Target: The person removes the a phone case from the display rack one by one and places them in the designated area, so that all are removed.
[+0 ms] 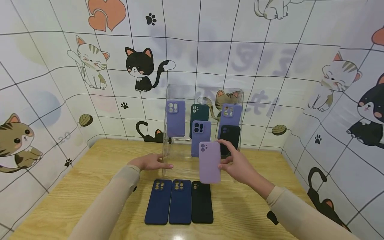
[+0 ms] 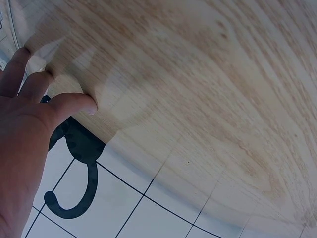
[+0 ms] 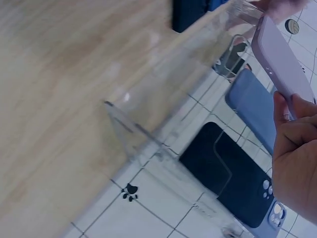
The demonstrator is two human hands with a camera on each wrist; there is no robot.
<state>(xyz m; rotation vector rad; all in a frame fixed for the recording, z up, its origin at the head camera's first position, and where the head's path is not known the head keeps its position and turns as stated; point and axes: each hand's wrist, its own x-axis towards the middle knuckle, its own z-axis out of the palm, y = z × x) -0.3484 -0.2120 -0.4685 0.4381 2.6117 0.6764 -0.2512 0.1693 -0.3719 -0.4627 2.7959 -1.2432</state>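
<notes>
My right hand [image 1: 240, 165] pinches a lilac phone case [image 1: 209, 162] by its right edge, holding it upright before the lower part of a clear acrylic display stand [image 1: 180, 151]. In the right wrist view, thumb and fingertips grip the edge of this case [image 3: 283, 62]. My left hand [image 1: 151, 162] is at the stand's lower left edge, its fingers relaxed and spread. On the stand are purple cases [image 1: 175, 118], a dark green case [image 1: 199, 111] and a black case [image 1: 230, 135]. Just behind the lilac case stands another purple case [image 1: 201, 133].
Two navy cases [image 1: 158, 201] and a black case [image 1: 202, 203] lie side by side on the wooden table [image 1: 240, 213], in front of the stand. A cat-patterned white wall covering [image 1: 186, 60] surrounds the table at the back and sides.
</notes>
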